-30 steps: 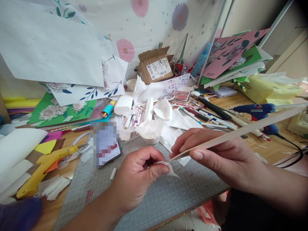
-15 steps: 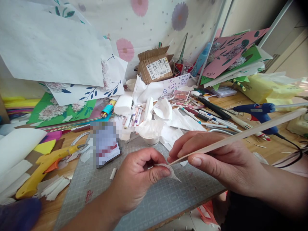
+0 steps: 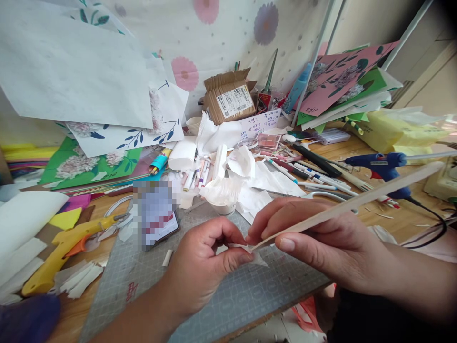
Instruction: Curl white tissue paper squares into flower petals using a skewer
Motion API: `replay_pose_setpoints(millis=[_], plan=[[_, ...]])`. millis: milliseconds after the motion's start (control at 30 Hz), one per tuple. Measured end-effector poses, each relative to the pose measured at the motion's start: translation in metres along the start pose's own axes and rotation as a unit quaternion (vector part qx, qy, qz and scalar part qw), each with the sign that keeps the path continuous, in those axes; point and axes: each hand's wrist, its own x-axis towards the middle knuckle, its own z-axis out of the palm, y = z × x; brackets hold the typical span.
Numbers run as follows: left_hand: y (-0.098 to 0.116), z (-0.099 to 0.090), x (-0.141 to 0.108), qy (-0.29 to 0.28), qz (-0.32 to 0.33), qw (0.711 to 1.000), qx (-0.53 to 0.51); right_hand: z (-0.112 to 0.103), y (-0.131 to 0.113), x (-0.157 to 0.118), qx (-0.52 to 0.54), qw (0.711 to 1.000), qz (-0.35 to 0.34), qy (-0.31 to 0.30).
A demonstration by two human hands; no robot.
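Observation:
My left hand (image 3: 210,264) pinches a small piece of thin white paper (image 3: 261,260) between thumb and fingers, above the cutting mat. A pointed corner of the paper sticks out past the thumb. My right hand (image 3: 321,243) is closed on a long pale wooden stick (image 3: 357,202), thumb below and fingers behind it. The stick slants down to the left, and its narrow tip touches the paper beside my left fingertips. Under both hands lies the grey gridded cutting mat (image 3: 200,319). What the fingers of my left hand hide behind the paper cannot be seen.
A phone (image 3: 159,214) and a paper-covered cup (image 3: 221,195) stand beyond my left hand. A yellow glue gun (image 3: 60,257) lies left, a blue glue gun (image 3: 380,166) right. Pens, paper scraps and a cardboard box (image 3: 230,97) crowd the back. Scissors (image 3: 332,195) lie behind my right hand.
The stick and my right hand have shifted slightly left and down. The paper's free corner has tilted a little upward. My left hand stays almost in place.

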Motion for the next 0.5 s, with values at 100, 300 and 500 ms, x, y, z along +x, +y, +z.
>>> replay_pose_setpoints(millis=[100,300,500], plan=[[-0.0004,-0.0002,0.0005,0.001,0.009,1.000,0.001,0.0004,0.0004,-0.0009,0.004,1.000,0.001,0.002],[-0.0027,0.0000,0.0008,0.003,0.052,0.998,0.026,0.0007,0.0016,-0.0021,-0.010,1.000,0.000,0.018],[0.0012,-0.0041,-0.0072,0.075,0.183,0.972,0.125,0.0018,0.0015,-0.0020,-0.056,0.997,-0.015,0.051]])
